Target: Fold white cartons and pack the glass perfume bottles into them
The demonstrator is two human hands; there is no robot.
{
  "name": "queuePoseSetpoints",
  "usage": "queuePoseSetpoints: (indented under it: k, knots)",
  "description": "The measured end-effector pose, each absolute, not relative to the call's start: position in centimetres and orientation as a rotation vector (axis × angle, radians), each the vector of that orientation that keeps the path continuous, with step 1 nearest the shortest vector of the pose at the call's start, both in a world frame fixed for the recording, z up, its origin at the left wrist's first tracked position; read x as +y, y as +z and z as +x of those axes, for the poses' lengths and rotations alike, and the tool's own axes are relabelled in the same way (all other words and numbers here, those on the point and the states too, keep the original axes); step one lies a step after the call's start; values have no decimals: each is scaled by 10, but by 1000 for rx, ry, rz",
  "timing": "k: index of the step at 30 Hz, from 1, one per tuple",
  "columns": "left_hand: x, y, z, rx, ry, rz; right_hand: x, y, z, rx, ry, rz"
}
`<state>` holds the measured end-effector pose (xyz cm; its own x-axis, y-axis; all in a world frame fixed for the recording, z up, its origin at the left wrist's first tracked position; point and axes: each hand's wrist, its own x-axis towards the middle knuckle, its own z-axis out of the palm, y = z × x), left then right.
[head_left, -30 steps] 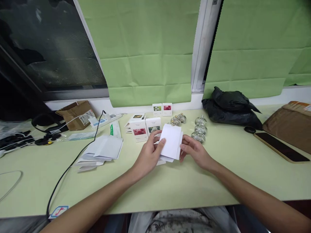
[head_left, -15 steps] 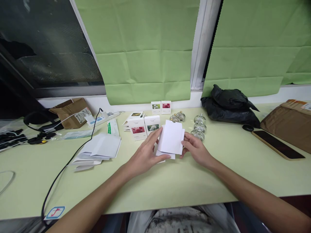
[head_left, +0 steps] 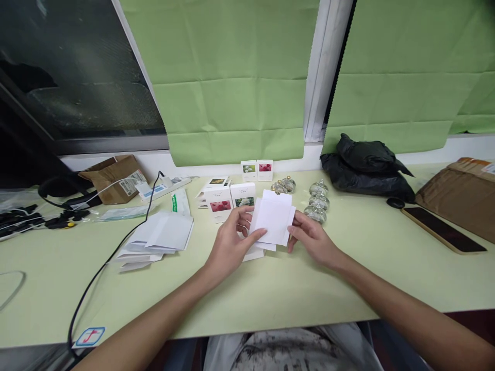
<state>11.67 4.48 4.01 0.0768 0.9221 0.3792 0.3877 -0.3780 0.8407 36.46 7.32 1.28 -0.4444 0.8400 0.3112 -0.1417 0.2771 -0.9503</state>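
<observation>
Between my hands is a flat white folding carton [head_left: 271, 219], its blank side up and small flaps sticking out at the top and right. My left hand [head_left: 231, 242] grips its left side, thumb pressed on top and fingers curled at the left edge. My right hand [head_left: 311, 237] pinches the right flap between thumb and fingers. Under the carton, another white piece [head_left: 254, 253] shows partly on the table. Just behind stand two white boxes with flower pictures, one red [head_left: 220, 206] and one green-and-white [head_left: 243, 198].
Several flat white cartons [head_left: 162, 232] lie stacked on the left, beside a black cable [head_left: 116, 250]. Round glass jars [head_left: 317, 201] stand behind my right hand. Two small boxes [head_left: 257, 170] are by the wall. A black bag [head_left: 367, 170], phone [head_left: 443, 229] and brown parcel [head_left: 460, 196] are right.
My left thumb has moved from the carton's lower edge up onto its face. The carton has shifted slightly, and a flap now shows at its top.
</observation>
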Motion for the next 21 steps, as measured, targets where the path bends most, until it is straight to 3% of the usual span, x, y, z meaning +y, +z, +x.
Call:
queuePoseSetpoints:
  k: [11,21]
  knots:
    - [55,42,109,944,1153,1418,85,15,373,-1515,1501,-611]
    - [52,31,112,809,1042,1376,87,11,368,-1479,1437,-672]
